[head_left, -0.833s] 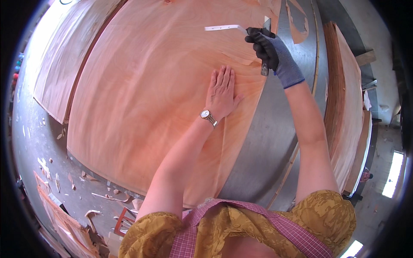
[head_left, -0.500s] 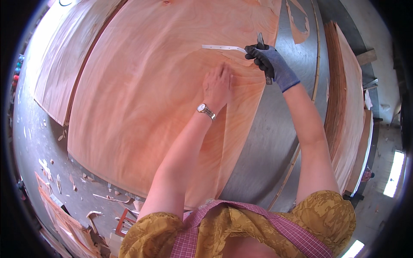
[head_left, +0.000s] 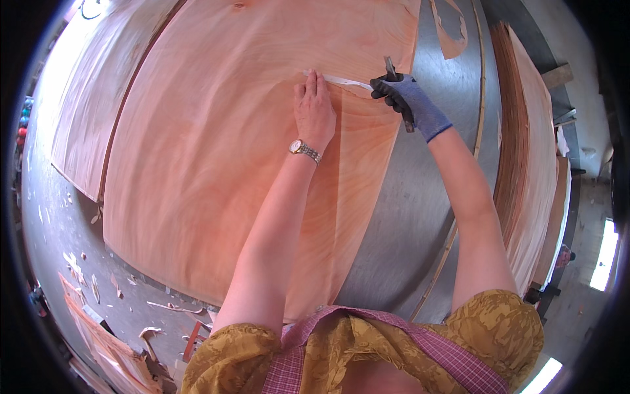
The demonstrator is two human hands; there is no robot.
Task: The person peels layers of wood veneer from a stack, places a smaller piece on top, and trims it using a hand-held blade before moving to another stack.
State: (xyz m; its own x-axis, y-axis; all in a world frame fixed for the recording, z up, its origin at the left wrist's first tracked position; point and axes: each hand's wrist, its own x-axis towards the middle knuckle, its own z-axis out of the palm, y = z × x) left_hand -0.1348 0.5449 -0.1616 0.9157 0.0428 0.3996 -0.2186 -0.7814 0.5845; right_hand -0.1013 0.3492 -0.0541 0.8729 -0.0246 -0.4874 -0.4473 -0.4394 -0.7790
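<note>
**White tape strip (head_left: 341, 81) spanned between two hands above a tear in a wood veneer sheet (head_left: 216, 164)**

We saw the dotted white tape strip toward the far part of the broad, reddish veneer sheet, just beyond a torn edge (head_left: 356, 94) near the sheet's right side. The bare left hand (head_left: 315, 111) lay palm down, its fingers extended and together over the strip's left end; we saw no closed grip there, and its thumb was hidden. The gloved right hand (head_left: 399, 98) was closed around a flat metal tool (head_left: 390, 65) and appeared to pinch the strip's right end between thumb and fingers. Whether the strip's middle touched the wood, we could not tell.

We judged the step in hand to be the placing of the strip across the damaged place. The next move, in our reading, called for steady pressure from the left fingertips while the right end was lowered, without creasing the thin wood.

Outward from the sheet, we noted the bare grey metal tabletop (head_left: 387, 203), a slender wooden rod (head_left: 482, 85) lying along it, and a veneer stack (head_left: 531, 138) at the right.
</note>
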